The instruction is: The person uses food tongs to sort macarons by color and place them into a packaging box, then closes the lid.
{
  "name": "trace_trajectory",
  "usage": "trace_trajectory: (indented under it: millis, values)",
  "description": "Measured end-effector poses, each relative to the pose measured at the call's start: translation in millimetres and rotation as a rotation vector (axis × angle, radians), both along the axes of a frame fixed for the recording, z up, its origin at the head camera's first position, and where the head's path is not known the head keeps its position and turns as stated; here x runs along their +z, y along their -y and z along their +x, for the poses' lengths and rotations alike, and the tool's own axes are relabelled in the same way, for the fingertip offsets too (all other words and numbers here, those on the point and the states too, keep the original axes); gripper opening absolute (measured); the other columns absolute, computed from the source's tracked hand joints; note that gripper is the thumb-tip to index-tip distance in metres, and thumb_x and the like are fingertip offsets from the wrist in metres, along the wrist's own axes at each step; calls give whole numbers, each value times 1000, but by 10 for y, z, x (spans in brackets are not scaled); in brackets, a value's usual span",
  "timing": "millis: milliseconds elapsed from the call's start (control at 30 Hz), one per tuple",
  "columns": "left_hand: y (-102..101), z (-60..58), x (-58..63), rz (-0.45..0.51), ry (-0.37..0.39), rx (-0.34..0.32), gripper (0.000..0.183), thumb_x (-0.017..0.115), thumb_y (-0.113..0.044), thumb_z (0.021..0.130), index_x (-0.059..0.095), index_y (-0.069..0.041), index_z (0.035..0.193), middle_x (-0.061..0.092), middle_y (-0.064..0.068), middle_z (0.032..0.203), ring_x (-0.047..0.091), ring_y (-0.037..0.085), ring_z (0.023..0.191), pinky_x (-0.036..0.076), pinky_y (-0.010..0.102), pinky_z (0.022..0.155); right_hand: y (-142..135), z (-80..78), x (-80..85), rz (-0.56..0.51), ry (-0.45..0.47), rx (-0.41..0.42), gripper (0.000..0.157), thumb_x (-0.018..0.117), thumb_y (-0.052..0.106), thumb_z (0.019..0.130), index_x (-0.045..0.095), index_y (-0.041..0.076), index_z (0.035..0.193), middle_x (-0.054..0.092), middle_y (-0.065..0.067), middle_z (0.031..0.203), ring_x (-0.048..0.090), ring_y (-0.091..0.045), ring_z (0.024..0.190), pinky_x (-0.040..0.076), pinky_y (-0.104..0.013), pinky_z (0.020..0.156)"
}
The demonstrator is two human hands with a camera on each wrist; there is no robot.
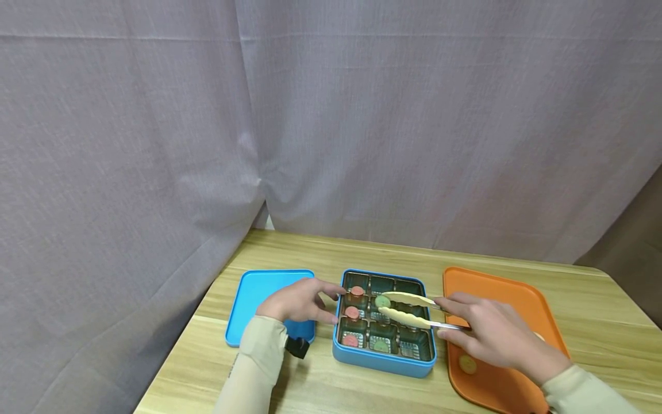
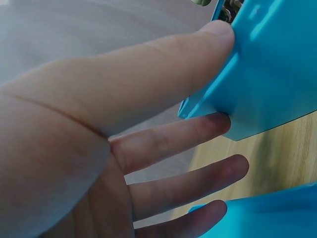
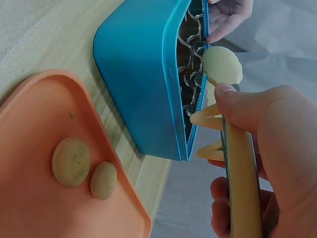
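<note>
My right hand (image 1: 488, 330) grips a pair of tongs (image 3: 241, 178) with pale yellow scalloped tips, held over a blue tin box (image 1: 380, 361) with a divided dark tray inside. The tips are spread, right at a green cookie (image 1: 383, 301) in the middle column. Another green cookie (image 1: 381, 346) lies in the front middle compartment. Down the left column are three pink cookies, one of them the front pink cookie (image 1: 350, 340). My left hand (image 1: 297, 300) has its fingers extended; its thumb and index fingertip (image 2: 218, 121) touch the box's left side.
Right of the box lies an orange tray (image 1: 509, 296) bearing a yellow cookie (image 1: 468, 364) and a smaller-looking yellow cookie (image 3: 103, 181). A blue lid (image 1: 271, 282) rests on the wooden table (image 1: 320, 385) beneath my left wrist. Grey curtain (image 1: 362, 144) hangs behind the table.
</note>
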State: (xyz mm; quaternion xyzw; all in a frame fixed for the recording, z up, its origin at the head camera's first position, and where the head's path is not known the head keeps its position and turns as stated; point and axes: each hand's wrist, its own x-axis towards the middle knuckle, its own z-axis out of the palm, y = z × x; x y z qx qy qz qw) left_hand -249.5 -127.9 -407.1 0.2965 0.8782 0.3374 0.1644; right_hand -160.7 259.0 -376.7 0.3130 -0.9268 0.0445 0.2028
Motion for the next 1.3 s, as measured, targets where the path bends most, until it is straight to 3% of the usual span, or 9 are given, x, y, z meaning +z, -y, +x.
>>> trace_trajectory:
  millis: [300, 500, 700, 1033, 1167, 1300]
  values:
    - [1, -16, -11, 0, -3, 2, 62, 87, -32, 89, 65, -25, 146, 69, -9, 136, 73, 14, 104, 58, 33, 87, 9, -15, -2, 13, -9, 4, 54, 88, 43, 84, 76, 15, 129, 74, 7, 116, 66, 0, 82, 53, -32, 59]
    - [-4, -19, -12, 2, 0, 0, 62, 87, -32, 89, 65, -24, 146, 70, -9, 135, 73, 16, 106, 58, 33, 87, 3, 5, 5, 19, 10, -11, 54, 87, 44, 85, 76, 16, 130, 73, 8, 114, 65, 1, 81, 50, -30, 57]
    - [-3, -21, -12, 2, 8, 3, 61, 87, -32, 89, 65, -25, 146, 69, -10, 136, 73, 15, 106, 58, 34, 88, -19, 16, 19, 9, 18, -12, 55, 87, 43, 84, 76, 14, 129, 71, 11, 111, 55, 8, 73, 45, -27, 53]
    - [9, -16, -21, 28, 15, -17, 61, 86, -30, 90, 64, -22, 147, 69, -7, 138, 73, 20, 110, 59, 36, 89, -117, 84, 50, -12, -19, -35, 56, 89, 42, 82, 76, 14, 129, 74, 7, 116, 68, -2, 82, 54, -35, 61]
    - [22, -26, -28, 41, 13, -22, 61, 87, -31, 90, 65, -22, 146, 69, -5, 137, 73, 21, 111, 59, 36, 89, -202, 125, 68, -47, -29, -46, 57, 91, 41, 80, 76, 13, 128, 75, 8, 114, 60, 5, 75, 49, -32, 58]
    - [31, -33, -31, 45, 15, -21, 61, 87, -32, 90, 65, -23, 146, 69, -5, 136, 72, 19, 111, 58, 35, 89, -328, 170, 72, -90, -28, -56, 59, 93, 37, 78, 76, 12, 128, 73, 9, 110, 42, 12, 65, 38, -23, 53]
